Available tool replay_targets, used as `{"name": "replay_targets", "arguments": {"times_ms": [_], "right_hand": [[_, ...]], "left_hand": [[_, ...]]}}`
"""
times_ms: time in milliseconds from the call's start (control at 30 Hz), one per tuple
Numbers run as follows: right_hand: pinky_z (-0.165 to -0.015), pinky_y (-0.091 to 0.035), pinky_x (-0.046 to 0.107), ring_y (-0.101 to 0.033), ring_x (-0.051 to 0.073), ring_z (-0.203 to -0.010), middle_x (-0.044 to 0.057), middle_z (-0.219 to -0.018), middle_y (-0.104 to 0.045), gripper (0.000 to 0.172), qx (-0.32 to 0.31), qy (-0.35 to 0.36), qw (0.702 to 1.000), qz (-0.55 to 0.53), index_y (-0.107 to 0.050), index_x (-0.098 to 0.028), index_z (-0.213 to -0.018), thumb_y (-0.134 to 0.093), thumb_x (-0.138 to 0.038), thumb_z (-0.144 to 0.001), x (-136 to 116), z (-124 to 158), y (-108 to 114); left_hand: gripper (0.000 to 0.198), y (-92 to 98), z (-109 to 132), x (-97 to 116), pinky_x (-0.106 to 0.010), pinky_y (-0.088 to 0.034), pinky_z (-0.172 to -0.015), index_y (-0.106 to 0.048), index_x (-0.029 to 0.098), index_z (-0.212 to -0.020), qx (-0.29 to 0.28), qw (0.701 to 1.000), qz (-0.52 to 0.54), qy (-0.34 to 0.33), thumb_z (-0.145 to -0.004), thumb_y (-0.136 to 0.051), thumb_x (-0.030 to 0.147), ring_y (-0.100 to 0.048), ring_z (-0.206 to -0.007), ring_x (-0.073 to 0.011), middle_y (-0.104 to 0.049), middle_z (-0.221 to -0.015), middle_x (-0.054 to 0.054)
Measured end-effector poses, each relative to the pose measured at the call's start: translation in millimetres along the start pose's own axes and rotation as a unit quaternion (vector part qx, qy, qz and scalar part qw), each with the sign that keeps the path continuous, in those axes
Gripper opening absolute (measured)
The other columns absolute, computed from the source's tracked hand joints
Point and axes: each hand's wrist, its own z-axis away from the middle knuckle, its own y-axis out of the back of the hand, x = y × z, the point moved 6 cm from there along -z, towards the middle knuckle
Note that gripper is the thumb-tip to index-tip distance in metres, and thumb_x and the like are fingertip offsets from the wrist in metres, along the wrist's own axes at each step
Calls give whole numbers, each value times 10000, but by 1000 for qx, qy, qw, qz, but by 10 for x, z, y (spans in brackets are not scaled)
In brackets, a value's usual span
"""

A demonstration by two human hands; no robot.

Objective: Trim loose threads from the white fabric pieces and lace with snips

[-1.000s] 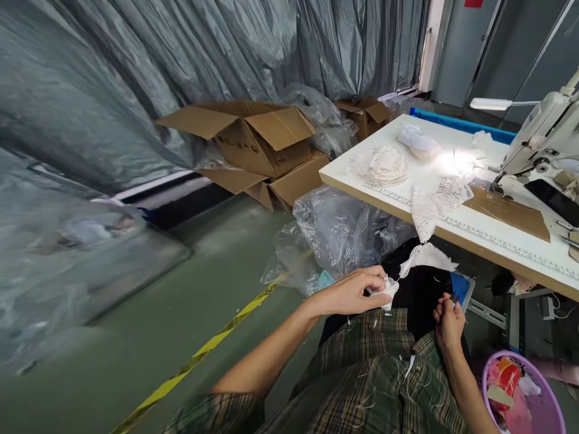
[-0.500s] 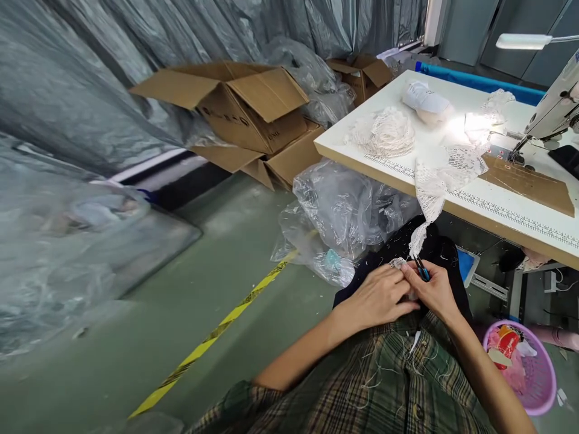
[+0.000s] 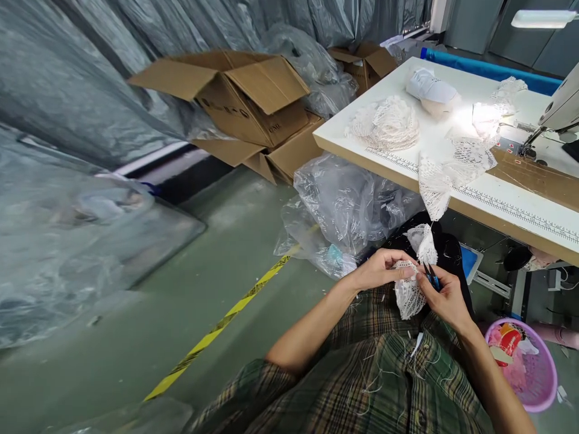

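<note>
Over my lap, my left hand pinches a white lace piece that hangs down below its fingers. My right hand is closed around small dark-blue thread snips, blades pointing up, and its fingertips meet the lace near my left fingers. Just above the snips hangs another lace piece, joined by a thin thread to the lace strip that droops over the table edge. That strip runs back across the table toward the sewing machine.
On the white table lie a lace stack and a wrapped white bundle. Cardboard boxes and clear plastic bags stand left of it. A pink basket with scraps sits on the floor at right.
My left hand has turned, and a lace piece now hangs open below its fingers. Another lace piece shows above the snips. The view has shifted slightly.
</note>
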Motion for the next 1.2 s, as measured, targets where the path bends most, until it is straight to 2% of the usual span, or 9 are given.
{"name": "replay_targets", "arguments": {"times_ms": [133, 233, 333, 433, 700, 867, 1000, 1100, 1200], "right_hand": [[-490, -347, 237, -401, 108, -515, -17, -580, -514, 536, 7, -21, 999, 35, -698, -152, -841, -449, -620, -919, 43, -10, 89], [-505, -348, 256, -426, 122, -523, 5, -595, -532, 668, 0, -24, 998, 62, -632, -171, -713, -267, -674, -959, 19, -52, 68], [-508, -322, 259, -406, 118, -515, -5, -562, -504, 665, -14, -9, 995, 103, -524, -198, -604, -268, -713, -938, -45, -121, -15], [-503, -295, 254, -370, 108, -497, -28, -523, -448, 639, -23, 6, 992, 123, -463, -212, -583, -268, -707, -936, -83, -201, -87], [-501, -293, 248, -378, 111, -512, -29, -544, -455, 594, 17, -1, 992, 125, -532, -202, -661, -305, -676, -937, -8, -219, -67], [-497, -284, 246, -365, 109, -515, -39, -550, -422, 598, 1, 8, 992, 125, -460, -217, -621, -277, -685, -944, -38, -169, -116], [-488, -247, 250, -331, 101, -491, -50, -523, -394, 592, 10, 9, 990, 137, -442, -218, -601, -320, -700, -922, -24, -196, -146], [-492, -265, 252, -346, 107, -495, -48, -527, -401, 597, 23, -4, 994, 109, -511, -210, -642, -329, -708, -917, 36, -181, -125], [-541, -348, 264, -454, 141, -580, -14, -621, -497, 623, 43, -22, 997, 55, -621, -193, -802, -314, -723, -916, 97, -175, -22]], "left_hand": [[478, 71, 48, -35, -226, -439, -646, -734, 120, -892, 77, 996, 47, 22, -709, -771, 560, -583, -694, -121, -700, -788, -42], [490, 111, 88, 3, -218, -442, -617, -741, 123, -877, 89, 993, 59, 43, -684, -785, 570, -588, -674, -119, -704, -776, -45], [469, 121, 106, 47, -206, -431, -581, -740, 135, -852, 92, 993, 50, 48, -687, -777, 573, -586, -655, -113, -705, -774, -49], [414, 120, 107, 81, -197, -419, -565, -734, 149, -805, 106, 993, 30, 39, -690, -777, 544, -564, -639, -102, -686, -738, -32], [355, 129, 99, 129, -201, -399, -560, -707, 150, -753, 128, 991, 35, 30, -709, -750, 500, -525, -612, -91, -642, -691, -12], [369, 135, 90, 170, -220, -413, -583, -699, 163, -744, 125, 991, 22, 38, -688, -749, 525, -530, -630, -108, -644, -694, -18], [345, 127, 82, 163, -215, -390, -573, -693, 155, -738, 114, 993, 8, 38, -697, -731, 495, -505, -619, -102, -624, -674, -9], [316, 132, 66, 129, -213, -389, -579, -693, 141, -753, 103, 994, 15, 31, -710, -724, 453, -505, -613, -96, -624, -674, -3], [288, 195, -6, 120, -214, -398, -582, -687, 132, -745, 114, 993, 13, 19, -721, -714, 418, -514, -616, -99, -621, -668, 2]]}}
